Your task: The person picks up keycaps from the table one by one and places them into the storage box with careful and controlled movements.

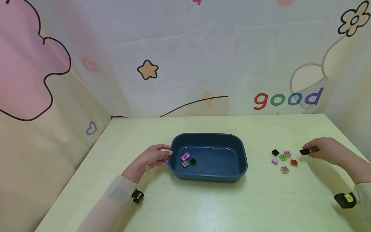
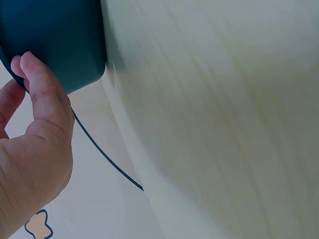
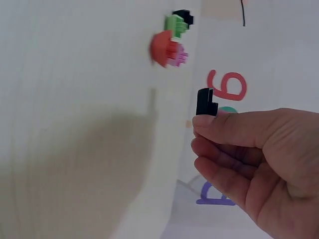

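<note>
At the left end of a dark blue rectangular tub (image 1: pixel 208 178), my left hand (image 1: pixel 153 157) grips the rim, fingertips against the wall (image 2: pixel 65 55) in the left wrist view. Inside the tub lie a pink brick (image 1: pixel 185 156), a tan brick (image 1: pixel 185 164) and a black brick (image 1: pixel 193 161). Over to the right, my right hand (image 1: pixel 326 149) pinches a small black toy brick (image 3: pixel 204 102) between thumb and finger, raised above the table. Just left of that hand are a red brick (image 1: pixel 294 162), a green brick (image 1: pixel 282 157) and a tan brick (image 1: pixel 285 169).
Beside these bricks lie another black brick (image 1: pixel 275 152), a pink brick (image 1: pixel 287 154) and a lilac brick (image 1: pixel 274 161). The pale table (image 1: pixel 203 206) ends at a printed cloth backdrop (image 1: pixel 185 83) behind and at the sides.
</note>
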`<state>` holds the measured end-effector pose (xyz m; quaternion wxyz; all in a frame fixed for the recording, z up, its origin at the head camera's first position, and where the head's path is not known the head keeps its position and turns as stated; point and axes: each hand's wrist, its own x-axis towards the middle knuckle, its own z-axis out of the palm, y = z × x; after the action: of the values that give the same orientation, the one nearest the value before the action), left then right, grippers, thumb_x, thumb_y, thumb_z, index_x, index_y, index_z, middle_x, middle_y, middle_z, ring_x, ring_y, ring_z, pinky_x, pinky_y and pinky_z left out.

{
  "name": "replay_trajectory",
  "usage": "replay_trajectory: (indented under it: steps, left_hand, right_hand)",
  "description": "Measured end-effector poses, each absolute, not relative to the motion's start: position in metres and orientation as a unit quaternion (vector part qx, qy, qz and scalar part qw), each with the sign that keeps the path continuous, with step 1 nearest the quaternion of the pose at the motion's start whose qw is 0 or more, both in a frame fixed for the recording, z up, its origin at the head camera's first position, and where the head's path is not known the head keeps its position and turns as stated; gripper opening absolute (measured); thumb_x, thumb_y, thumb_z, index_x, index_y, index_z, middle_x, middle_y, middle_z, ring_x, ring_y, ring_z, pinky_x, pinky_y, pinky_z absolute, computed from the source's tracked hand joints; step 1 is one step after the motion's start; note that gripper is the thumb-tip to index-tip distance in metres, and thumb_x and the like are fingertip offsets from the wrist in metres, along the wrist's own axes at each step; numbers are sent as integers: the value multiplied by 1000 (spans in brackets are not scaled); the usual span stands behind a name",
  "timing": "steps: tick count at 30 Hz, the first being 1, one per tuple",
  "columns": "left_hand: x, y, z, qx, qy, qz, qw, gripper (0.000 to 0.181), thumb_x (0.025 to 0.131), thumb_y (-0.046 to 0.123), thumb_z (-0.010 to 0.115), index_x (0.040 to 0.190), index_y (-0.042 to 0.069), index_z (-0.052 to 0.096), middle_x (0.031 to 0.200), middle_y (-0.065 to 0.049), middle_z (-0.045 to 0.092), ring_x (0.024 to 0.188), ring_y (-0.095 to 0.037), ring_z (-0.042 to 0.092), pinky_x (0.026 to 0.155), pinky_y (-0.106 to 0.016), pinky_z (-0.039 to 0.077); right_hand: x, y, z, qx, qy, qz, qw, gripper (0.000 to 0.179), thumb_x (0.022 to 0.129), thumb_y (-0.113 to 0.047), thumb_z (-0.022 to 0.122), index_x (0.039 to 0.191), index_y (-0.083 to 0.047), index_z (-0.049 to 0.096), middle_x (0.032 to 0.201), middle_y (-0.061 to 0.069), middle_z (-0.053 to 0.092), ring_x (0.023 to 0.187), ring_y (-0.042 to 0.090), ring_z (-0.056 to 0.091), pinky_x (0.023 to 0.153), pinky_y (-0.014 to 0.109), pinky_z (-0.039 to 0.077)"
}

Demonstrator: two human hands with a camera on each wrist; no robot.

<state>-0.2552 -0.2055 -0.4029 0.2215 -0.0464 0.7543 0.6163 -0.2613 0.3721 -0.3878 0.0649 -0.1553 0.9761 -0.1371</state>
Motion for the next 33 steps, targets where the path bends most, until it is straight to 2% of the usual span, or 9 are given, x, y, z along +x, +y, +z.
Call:
replay_trajectory:
  steps: [2, 5, 9, 15, 17, 26, 33]
  left_hand:
    - [-255, -206, -403, -45, 752, 619, 222, 34, 103, 11, 59, 133, -4, 53, 76, 2, 69, 64, -9, 66, 63, -18, 59]
    - [-255, -206, -403, -41, 751, 620, 223, 35, 103, 11, 59, 134, -5, 52, 75, 2, 69, 64, -8, 66, 63, -18, 59]
    - [-254, -206, -403, -45, 750, 621, 223, 35, 103, 11, 59, 134, -5, 52, 75, 2, 69, 64, -8, 66, 63, -18, 59]
    - [-253, -205, -403, -47, 755, 616, 220, 34, 103, 11, 59, 133, -4, 53, 77, 1, 69, 65, -9, 66, 63, -18, 59]
    - [-253, -205, -403, -47, 754, 617, 221, 33, 103, 11, 59, 133, -4, 53, 77, 1, 69, 65, -9, 66, 63, -18, 59]
    - [-253, -205, -401, -47, 756, 615, 218, 34, 103, 12, 59, 133, -4, 53, 77, 1, 69, 64, -9, 66, 63, -18, 59]
    - [-254, -205, -400, -51, 758, 613, 219, 35, 103, 12, 59, 135, -3, 53, 78, 1, 69, 65, -9, 67, 64, -18, 59]
  right_hand:
    - [-261, 373, -383, -149, 976, -142, 65, 26, 84, 8, 70, 107, 18, 67, 96, 30, 71, 84, 37, 68, 74, 50, 60]
    - [-258, 373, -377, -147, 977, -141, 61, 26, 85, 5, 70, 108, 17, 68, 91, 23, 72, 79, 28, 65, 69, 36, 58]
    - [-255, 372, -370, -151, 979, -131, 51, 25, 87, 3, 70, 108, 15, 69, 88, 14, 73, 76, 17, 59, 63, 21, 48]
    - [-252, 372, -361, -158, 979, -125, 30, 24, 88, -1, 71, 108, 13, 70, 87, 11, 75, 72, 3, 58, 62, 20, 49]
    - [-251, 371, -357, -158, 979, -123, 26, 26, 90, -3, 71, 110, 13, 70, 86, 7, 75, 70, -3, 52, 61, 20, 47]
    - [-250, 354, -333, -164, 978, -125, 17, 27, 91, -4, 72, 113, 12, 70, 88, 5, 75, 69, -1, 52, 60, 20, 47]
    - [-249, 332, -309, -179, 976, -124, 3, 25, 92, -7, 74, 113, 5, 74, 92, 5, 76, 69, -2, 51, 60, 21, 45]
